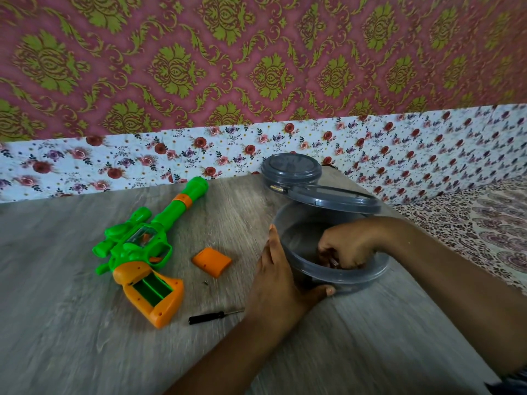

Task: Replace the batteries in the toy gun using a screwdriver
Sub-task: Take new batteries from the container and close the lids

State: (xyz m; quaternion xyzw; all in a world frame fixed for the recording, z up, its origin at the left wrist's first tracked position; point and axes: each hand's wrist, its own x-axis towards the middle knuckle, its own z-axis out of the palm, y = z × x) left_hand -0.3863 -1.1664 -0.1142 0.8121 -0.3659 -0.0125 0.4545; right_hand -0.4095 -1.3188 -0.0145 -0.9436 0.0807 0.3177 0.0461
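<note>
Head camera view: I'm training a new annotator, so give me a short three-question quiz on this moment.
1. True or false: the orange battery cover is fitted on the green and orange plastic toy gun.
2. Which hand reaches inside the open grey round plastic container? A) left hand B) right hand
3. Fill in: the black-handled screwdriver lies on the grey wood-grain ____.

Key: 1 false, it lies beside the gun, leaving the compartment in the gun's grip open; 2 B, while the left hand steadies the container's outer wall; 3 table.
</note>
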